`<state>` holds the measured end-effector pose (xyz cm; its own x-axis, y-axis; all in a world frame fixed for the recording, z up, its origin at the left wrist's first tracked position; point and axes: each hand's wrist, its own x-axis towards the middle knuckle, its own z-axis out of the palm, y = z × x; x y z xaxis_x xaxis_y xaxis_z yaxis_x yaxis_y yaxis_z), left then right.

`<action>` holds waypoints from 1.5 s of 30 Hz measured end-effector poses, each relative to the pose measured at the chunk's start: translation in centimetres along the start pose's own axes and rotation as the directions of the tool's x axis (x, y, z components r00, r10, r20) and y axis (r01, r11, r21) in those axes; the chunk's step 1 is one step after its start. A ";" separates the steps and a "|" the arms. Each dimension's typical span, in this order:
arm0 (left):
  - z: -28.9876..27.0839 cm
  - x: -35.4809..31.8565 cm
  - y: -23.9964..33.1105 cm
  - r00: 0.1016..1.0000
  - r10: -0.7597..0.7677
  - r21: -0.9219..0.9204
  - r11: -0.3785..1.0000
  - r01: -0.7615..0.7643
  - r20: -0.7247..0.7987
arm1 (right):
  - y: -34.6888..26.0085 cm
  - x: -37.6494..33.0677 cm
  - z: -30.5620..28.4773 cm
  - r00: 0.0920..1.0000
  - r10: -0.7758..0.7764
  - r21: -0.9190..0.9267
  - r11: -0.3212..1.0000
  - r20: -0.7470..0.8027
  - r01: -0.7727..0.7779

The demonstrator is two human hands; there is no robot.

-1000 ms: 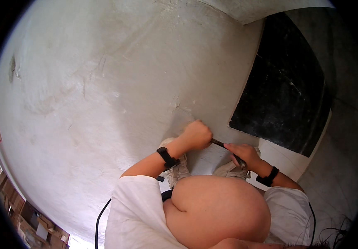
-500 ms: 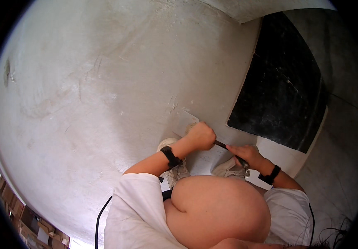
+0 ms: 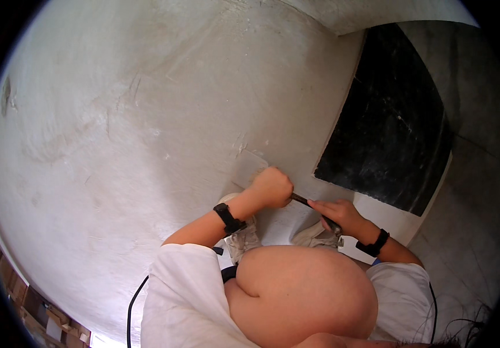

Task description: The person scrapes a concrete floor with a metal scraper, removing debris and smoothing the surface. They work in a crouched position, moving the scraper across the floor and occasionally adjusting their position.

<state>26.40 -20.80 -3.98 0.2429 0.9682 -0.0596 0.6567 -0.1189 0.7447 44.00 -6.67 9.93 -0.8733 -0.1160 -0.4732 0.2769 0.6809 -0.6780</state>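
Note:
A scraper with a dark handle (image 3: 300, 199) and a flat, pale, wide blade (image 3: 250, 166) slants across the front of me, its blade against the light grey surface. My left hand (image 3: 273, 187) is closed in a fist around the scraper close to the blade and hides part of it. Farther down the handle, my right hand (image 3: 341, 216) grips it near the rounded butt end, with its fingers lying along the top. Below the handle are my two light shoes (image 3: 312, 235), partly covered by my arms and bent knee (image 3: 308, 290).
A black rectangular panel (image 3: 386, 127) lies right of the hands, with a pale strip (image 3: 386, 211) along its near edge. Scuffs mark the light grey surface (image 3: 163, 116). Cardboard boxes (image 3: 53, 322) are at the lower left. A black cable (image 3: 129, 310) hangs by my left sleeve.
Both hands and the scraper have shifted slightly to the left. The blade has moved left and a little up the picture. The grip of both hands is kept.

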 end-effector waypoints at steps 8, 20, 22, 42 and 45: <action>1.6 0.1 1.8 1.000 -0.004 -0.057 0.998 0.005 0.014 | 1.2 -2.6 2.9 0.984 -0.103 -0.101 0.991 -0.143 0.089; 1.7 0.6 2.1 0.999 0.011 -0.112 0.994 -0.015 -0.036 | 1.8 -3.2 1.9 0.999 -0.037 0.085 0.996 -0.023 0.039; 1.5 0.6 2.0 1.000 0.005 -0.116 0.993 -0.007 -0.021 | 2.0 -3.3 2.1 0.998 -0.047 0.037 0.998 -0.042 0.049; 0.9 0.0 1.0 0.998 -0.065 -0.077 0.995 0.065 -0.001 | 1.8 -1.8 0.8 0.999 0.000 -0.033 0.999 0.053 0.002; 1.1 0.2 1.0 0.997 -0.059 -0.065 0.996 0.056 -0.041 | 1.9 -1.9 0.8 0.998 0.011 -0.062 0.998 0.068 -0.006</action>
<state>27.90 -20.94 -3.98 0.1740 0.9818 -0.0757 0.6216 -0.0498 0.7817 46.53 -5.70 9.07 -0.8412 -0.1575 -0.5173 0.2569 0.7255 -0.6385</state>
